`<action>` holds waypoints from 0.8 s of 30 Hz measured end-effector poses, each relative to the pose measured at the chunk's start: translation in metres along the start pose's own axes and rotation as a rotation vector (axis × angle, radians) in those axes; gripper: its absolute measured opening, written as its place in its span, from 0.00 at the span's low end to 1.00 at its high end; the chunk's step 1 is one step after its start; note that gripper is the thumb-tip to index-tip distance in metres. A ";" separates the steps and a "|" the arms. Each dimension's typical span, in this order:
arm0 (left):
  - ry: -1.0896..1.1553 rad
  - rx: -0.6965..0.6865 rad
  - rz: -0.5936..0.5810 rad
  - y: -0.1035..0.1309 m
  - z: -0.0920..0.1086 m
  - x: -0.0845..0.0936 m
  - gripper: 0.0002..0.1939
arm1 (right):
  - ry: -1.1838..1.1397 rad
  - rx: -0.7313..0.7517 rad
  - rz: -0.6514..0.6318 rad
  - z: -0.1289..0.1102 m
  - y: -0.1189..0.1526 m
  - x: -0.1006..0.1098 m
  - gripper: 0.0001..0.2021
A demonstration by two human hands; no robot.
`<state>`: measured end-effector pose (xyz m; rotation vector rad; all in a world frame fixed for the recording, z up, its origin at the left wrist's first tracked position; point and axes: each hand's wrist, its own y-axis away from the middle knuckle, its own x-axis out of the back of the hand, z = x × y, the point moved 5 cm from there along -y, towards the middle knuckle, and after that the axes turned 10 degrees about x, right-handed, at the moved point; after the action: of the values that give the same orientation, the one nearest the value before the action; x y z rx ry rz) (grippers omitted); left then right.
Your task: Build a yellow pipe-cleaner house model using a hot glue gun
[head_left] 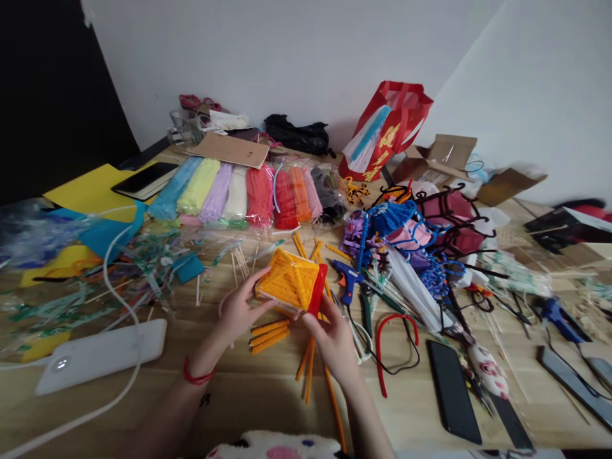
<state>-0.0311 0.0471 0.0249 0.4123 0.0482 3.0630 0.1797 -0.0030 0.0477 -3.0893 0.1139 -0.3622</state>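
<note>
Between my hands, above the wooden table, is a small yellow-orange house-like craft piece (289, 278) with a ridged, peaked top. A strip of red (317, 290) runs along its right side. My left hand (240, 310) grips its left side, thumb along the lower edge. Fingers of my right hand (332, 333) close on the lower right corner by the red strip. Just below lie short orange pipe-cleaner bundles (269, 336), with longer orange stems (309, 370) beside them. A blue glue gun (348, 279) lies right of the piece.
Bagged pipe cleaners (234, 194) in many colours line the back, near a red gift bag (389, 131). Blue and purple craft pieces (396, 223) pile up at right. A white power strip (102, 357) with its cable sits left; a black phone (452, 389) lies front right.
</note>
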 end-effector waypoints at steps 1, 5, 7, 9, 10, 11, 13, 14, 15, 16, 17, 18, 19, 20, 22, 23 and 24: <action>-0.005 -0.012 0.017 0.002 0.001 -0.001 0.33 | -0.086 0.016 0.018 0.001 0.002 -0.007 0.37; 0.020 -0.061 0.096 0.019 0.000 -0.006 0.29 | -0.201 0.061 0.180 0.015 -0.007 -0.005 0.37; 0.033 -0.072 0.117 0.030 -0.003 -0.010 0.29 | -0.216 0.077 0.178 0.019 -0.015 0.002 0.34; 0.044 -0.057 0.118 0.042 -0.007 -0.015 0.29 | -0.233 0.098 0.135 0.020 -0.022 0.009 0.32; 0.055 -0.042 0.116 0.047 -0.008 -0.016 0.29 | -0.251 0.105 0.111 0.019 -0.024 0.011 0.31; 0.071 -0.028 0.110 0.053 -0.010 -0.018 0.28 | -0.276 0.106 0.087 0.019 -0.026 0.013 0.31; 0.104 -0.013 0.085 0.064 -0.011 -0.021 0.29 | -0.351 0.100 0.050 0.019 -0.030 0.015 0.30; 0.114 -0.015 0.074 0.069 -0.010 -0.022 0.29 | -0.396 0.099 0.036 0.020 -0.032 0.016 0.30; 0.116 -0.024 0.069 0.074 -0.010 -0.023 0.29 | -0.437 0.098 0.022 0.020 -0.035 0.016 0.30; 0.109 -0.038 0.060 0.078 -0.008 -0.023 0.27 | -0.474 0.098 0.009 0.021 -0.038 0.016 0.30; 0.099 -0.053 0.050 0.082 -0.007 -0.023 0.26 | -0.507 0.096 -0.003 0.021 -0.042 0.016 0.30; 0.085 -0.071 0.031 0.085 -0.006 -0.023 0.23 | -0.539 0.090 -0.013 0.022 -0.047 0.015 0.30; 0.069 -0.090 0.001 0.088 -0.004 -0.023 0.20 | -0.574 0.078 -0.026 0.022 -0.051 0.014 0.30; 0.052 -0.115 -0.037 0.091 -0.003 -0.023 0.17 | -0.612 0.061 -0.042 0.022 -0.056 0.013 0.30; 0.029 -0.173 -0.121 0.095 0.000 -0.023 0.12 | -0.688 0.017 -0.078 0.021 -0.065 0.011 0.32; 0.035 -0.203 -0.153 0.097 0.001 -0.022 0.10 | -0.716 -0.006 -0.094 0.021 -0.069 0.010 0.33; 0.056 -0.229 -0.169 0.098 0.003 -0.021 0.09 | -0.731 -0.028 -0.103 0.021 -0.072 0.010 0.34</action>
<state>-0.0151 -0.0518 0.0256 0.2920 -0.2503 2.8684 0.1994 0.0683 0.0321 -3.0306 -0.0603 0.7694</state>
